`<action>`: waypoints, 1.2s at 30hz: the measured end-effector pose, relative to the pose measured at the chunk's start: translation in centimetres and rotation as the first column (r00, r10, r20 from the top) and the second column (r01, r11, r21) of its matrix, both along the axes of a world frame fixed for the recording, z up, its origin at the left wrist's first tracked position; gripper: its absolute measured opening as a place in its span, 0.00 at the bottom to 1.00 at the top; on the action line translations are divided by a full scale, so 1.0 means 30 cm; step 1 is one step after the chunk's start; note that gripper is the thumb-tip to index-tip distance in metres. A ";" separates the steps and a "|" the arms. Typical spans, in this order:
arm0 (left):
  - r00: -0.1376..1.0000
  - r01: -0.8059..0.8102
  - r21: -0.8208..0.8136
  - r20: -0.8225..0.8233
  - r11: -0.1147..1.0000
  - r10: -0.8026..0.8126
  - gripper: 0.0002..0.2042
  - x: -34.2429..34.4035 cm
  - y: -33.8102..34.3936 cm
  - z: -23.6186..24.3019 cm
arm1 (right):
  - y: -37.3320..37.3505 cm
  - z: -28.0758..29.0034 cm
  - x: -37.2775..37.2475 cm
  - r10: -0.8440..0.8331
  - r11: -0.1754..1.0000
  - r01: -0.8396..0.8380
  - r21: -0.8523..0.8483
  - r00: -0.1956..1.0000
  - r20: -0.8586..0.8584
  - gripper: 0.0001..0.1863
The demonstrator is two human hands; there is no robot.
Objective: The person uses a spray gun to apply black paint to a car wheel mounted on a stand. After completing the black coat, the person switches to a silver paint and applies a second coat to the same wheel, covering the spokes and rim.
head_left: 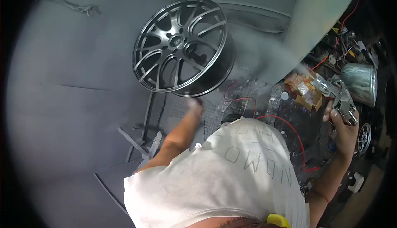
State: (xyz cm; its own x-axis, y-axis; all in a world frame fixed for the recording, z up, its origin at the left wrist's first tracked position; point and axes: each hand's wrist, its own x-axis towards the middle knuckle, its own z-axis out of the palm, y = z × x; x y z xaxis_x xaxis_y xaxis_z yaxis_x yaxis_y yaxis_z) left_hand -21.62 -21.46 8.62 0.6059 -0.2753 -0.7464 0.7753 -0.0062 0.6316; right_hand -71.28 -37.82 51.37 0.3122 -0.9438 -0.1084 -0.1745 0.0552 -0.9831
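My right hand (pixel 341 129) grips a silver spray gun (pixel 333 91), with a pale mist streaming from its nozzle toward the upper left. A dark metallic multi-spoke wheel rim (pixel 182 42) stands raised and tilted, facing me. My left hand (pixel 194 106) is at the rim's lower edge, blurred, so I cannot tell whether it grips or only touches it.
A grey wall (pixel 70 116), a pale panel (pixel 306 25), a silver bucket-like container (pixel 357 83), cardboard with clutter (pixel 312 102), red hoses (pixel 289 126), a small white wheel (pixel 364 139) and metal bars (pixel 147 114) surround me.
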 end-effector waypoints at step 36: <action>0.000 0.980 0.191 0.257 0.051 -0.966 0.11 -0.407 0.076 -0.006 | -0.072 0.361 0.295 0.116 0.993 -0.111 0.034 0.958 -0.261 0.23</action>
State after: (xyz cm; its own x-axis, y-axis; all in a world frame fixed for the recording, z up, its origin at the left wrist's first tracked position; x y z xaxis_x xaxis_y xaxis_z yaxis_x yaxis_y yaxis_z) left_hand -33.84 -19.16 8.45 -0.1219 -0.7876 -0.6040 -0.1311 -0.5905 0.7963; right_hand -62.42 -39.99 62.20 0.3751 -0.9009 -0.2184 -0.4325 0.0384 -0.9008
